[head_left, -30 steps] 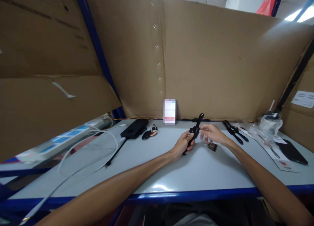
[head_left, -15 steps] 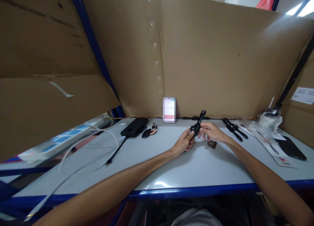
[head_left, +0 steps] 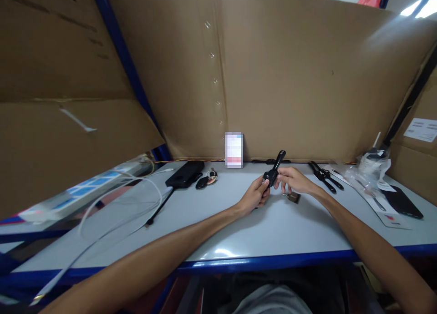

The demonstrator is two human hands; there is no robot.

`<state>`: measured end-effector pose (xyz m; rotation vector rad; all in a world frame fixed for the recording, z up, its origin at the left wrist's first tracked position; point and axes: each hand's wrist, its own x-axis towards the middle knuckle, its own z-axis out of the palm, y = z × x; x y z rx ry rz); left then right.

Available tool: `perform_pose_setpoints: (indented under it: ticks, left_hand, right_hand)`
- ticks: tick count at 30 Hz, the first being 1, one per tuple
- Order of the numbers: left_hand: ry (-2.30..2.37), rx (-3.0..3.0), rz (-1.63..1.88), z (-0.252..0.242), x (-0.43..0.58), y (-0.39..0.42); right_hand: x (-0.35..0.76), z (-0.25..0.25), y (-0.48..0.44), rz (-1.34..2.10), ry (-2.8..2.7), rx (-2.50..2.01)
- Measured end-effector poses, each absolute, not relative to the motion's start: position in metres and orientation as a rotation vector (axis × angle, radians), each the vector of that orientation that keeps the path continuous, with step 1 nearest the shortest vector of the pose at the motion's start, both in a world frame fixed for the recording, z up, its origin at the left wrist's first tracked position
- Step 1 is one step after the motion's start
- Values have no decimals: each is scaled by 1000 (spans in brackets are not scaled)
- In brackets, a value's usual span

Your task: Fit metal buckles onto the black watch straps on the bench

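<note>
My left hand [head_left: 255, 194] is closed around the lower handle of a black spokeshave [head_left: 272, 174], its thumb on the tool's middle body. The upper handle points up and to the right, and the tip of the lower one shows below my fingers. At the body's right side, my right hand [head_left: 291, 179] has its fingers bent, with thumb and forefinger against the tool. What exactly these fingertips pinch is too small to see. Just below my right hand, a small brown flat piece [head_left: 294, 197] with a thin metal part lies on the table [head_left: 235, 232].
More black spokeshaves [head_left: 326, 177] lie crossed at right; another [head_left: 271, 161] lies along the cardboard wall [head_left: 273, 77]. A lit phone [head_left: 234, 150] stands behind. Left are a black power bank [head_left: 185, 174], keys [head_left: 206, 179], white cable [head_left: 80, 250] and power strip [head_left: 85, 189]; right, a dark phone [head_left: 403, 201].
The whole view has shifted slightly. Both hands stay at the spokeshave in nearly the same pose, and nothing on the table has visibly moved.
</note>
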<state>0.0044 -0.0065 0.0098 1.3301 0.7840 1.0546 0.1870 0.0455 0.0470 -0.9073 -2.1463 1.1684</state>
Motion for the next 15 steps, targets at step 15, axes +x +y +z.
perform_pose_setpoints:
  ticks: [15]
  left_hand:
    - [804,1309,1006,8,3,-6]
  right_hand:
    - [197,55,52,975,-2176,-1060]
